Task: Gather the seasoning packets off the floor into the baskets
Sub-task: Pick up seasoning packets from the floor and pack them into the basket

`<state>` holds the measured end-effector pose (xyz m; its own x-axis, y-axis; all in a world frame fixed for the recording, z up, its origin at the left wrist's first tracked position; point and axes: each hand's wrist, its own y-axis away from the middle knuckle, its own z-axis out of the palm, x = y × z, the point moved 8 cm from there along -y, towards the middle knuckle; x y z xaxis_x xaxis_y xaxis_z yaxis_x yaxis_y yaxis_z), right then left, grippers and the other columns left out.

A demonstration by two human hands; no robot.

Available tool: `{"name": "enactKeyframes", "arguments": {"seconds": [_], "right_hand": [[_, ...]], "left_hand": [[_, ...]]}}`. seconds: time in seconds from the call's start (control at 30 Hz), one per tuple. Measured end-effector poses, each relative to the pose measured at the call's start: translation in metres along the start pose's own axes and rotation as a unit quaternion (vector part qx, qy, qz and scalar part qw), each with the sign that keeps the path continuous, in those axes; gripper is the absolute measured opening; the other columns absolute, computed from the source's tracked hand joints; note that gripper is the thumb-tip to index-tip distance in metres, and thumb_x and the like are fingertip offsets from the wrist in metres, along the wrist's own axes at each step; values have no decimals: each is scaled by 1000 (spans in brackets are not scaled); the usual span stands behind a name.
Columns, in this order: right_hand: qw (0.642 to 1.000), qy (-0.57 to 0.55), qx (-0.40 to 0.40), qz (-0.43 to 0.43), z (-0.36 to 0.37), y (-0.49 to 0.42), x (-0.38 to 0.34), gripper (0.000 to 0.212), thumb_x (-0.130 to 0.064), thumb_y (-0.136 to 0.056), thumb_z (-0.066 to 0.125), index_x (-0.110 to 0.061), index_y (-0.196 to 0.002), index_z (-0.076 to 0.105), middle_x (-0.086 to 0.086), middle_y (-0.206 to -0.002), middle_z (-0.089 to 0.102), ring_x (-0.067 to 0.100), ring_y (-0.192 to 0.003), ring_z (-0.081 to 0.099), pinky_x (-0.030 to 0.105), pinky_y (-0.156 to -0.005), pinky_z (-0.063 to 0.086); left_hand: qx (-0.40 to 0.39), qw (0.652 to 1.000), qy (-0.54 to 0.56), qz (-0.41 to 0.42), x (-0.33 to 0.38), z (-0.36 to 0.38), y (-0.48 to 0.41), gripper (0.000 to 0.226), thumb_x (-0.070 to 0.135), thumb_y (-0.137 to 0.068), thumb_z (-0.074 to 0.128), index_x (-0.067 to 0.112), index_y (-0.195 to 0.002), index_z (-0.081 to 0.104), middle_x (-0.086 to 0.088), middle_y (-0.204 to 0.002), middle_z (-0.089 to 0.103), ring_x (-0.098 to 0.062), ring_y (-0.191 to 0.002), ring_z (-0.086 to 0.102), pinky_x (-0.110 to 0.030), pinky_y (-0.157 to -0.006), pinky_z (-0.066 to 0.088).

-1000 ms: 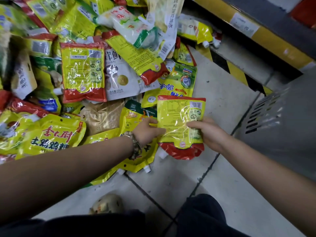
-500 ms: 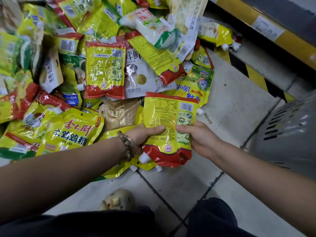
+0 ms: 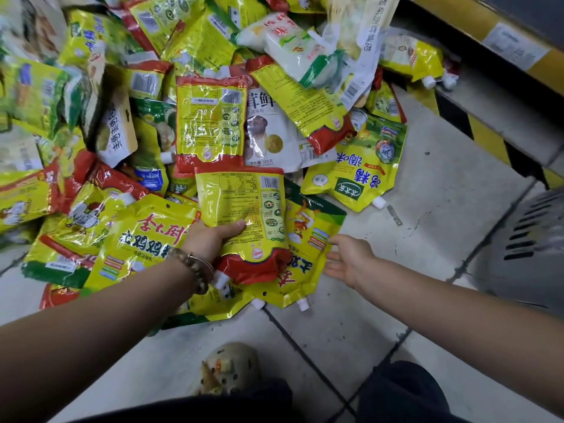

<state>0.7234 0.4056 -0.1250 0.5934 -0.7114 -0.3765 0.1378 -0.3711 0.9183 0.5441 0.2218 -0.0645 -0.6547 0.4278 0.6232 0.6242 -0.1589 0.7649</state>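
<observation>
Glossy, crinkled yellow pouch (image 3: 241, 206), red-based, is gripped by the left hand (image 3: 210, 241), thumb curled over it; the right hand (image 3: 348, 261), fingers spread, has released it

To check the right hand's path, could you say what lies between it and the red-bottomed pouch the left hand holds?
In the head view, a yellow pouch with a green corner lies flat between them.

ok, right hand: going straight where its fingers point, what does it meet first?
Likely the green-edged yellow pouch on the floor, just ahead of the right hand; contact is unclear. Past it, the red-bottomed pouch the left hand holds.
</observation>
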Motion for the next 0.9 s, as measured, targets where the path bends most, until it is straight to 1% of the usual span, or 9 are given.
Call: {"name": "enactKeyframes", "arguments": {"seconds": [0.17, 0.27, 0.3, 0.37, 0.43, 0.5, 0.67, 0.8, 0.9], "right_hand": [[1000, -10, -1, 4, 4, -6, 4, 15, -23, -86, 64, -11, -90, 56, 9, -75, 57, 21, -56, 55, 25, -46, 44], [1000, 0, -23, -10, 9, -8, 2, 18, -31, -80, 72, -18, -80, 60, 3, -72, 62, 14, -53, 53, 17, -34, 35], [999, -22, -34, -21, 11, -8, 0, 17, -28, -79, 74, -16, -85, 64, 5, -77, 66, 14, -57, 58, 17, -37, 42], [994, -78, -64, -37, 19, -7, -3, 27, -21, -77, 76, -10, -100, 69, 10, -93, 71, 23, -76, 68, 31, -66, 58], [989, -97, -103, -46, 29, -3, -6, 28, -20, -75, 77, -13, -102, 70, 11, -105, 71, 28, -95, 68, 47, -93, 51], [986, -84, -135, -58, 38, -2, -7, 20, -18, -76, 76, -16, -95, 72, 11, -111, 69, 28, -103, 65, 50, -102, 43], [984, -79, -130, -97, 35, 1, -15, 20, -8, -77, 74, -11, -97, 70, 15, -107, 70, 33, -100, 66, 53, -97, 47], [978, -81, -123, -147, 20, 12, -36, 24, -3, -81, 69, -3, -105, 67, 13, -97, 70, 29, -87, 67, 53, -91, 50], [964, -109, -108, -216, -1, 30, -57, 27, 0, -83, 65, -3, -109, 63, 13, -99, 71, 29, -88, 68, 47, -83, 55]], "left_hand": [[-6, 1000, 5, -7, -5, -1, 3, 22, 12, -74, 76, 13, -89, 59, -10, -81, 69, -21, -51, 67, -28, -45, 55], [-11, 1000, 11, -23, -9, -2, 3, 26, 13, -74, 76, 12, -90, 56, -11, -84, 69, -27, -62, 68, -35, -58, 58], [-11, 1000, 11, -27, -9, -2, 3, 30, 14, -73, 76, 10, -94, 56, -13, -87, 69, -29, -66, 68, -37, -60, 58], [-13, 999, 12, -38, -10, -1, 4, 45, 16, -72, 78, 6, -109, 54, -16, -95, 69, -31, -67, 68, -36, -55, 57], [-22, 998, 16, -50, -11, 0, 4, 58, 17, -71, 78, 3, -120, 50, -18, -99, 68, -31, -63, 69, -33, -49, 55], [-32, 998, 22, -56, -12, 2, 4, 64, 18, -69, 78, 2, -123, 50, -18, -98, 69, -31, -62, 70, -34, -51, 56], [-61, 996, 32, -53, -8, 9, 11, 65, 30, -59, 79, 5, -115, 58, -14, -88, 73, -34, -74, 70, -44, -74, 57], [-70, 995, 54, -53, -4, 5, 11, 102, 51, -47, 85, 9, -131, 47, -15, -115, 66, -35, -90, 69, -46, -79, 55], [-104, 992, 65, -28, 15, 15, 23, 64, 30, -59, 76, 6, -115, 60, -13, -107, 67, -28, -85, 67, -37, -75, 55]]}}
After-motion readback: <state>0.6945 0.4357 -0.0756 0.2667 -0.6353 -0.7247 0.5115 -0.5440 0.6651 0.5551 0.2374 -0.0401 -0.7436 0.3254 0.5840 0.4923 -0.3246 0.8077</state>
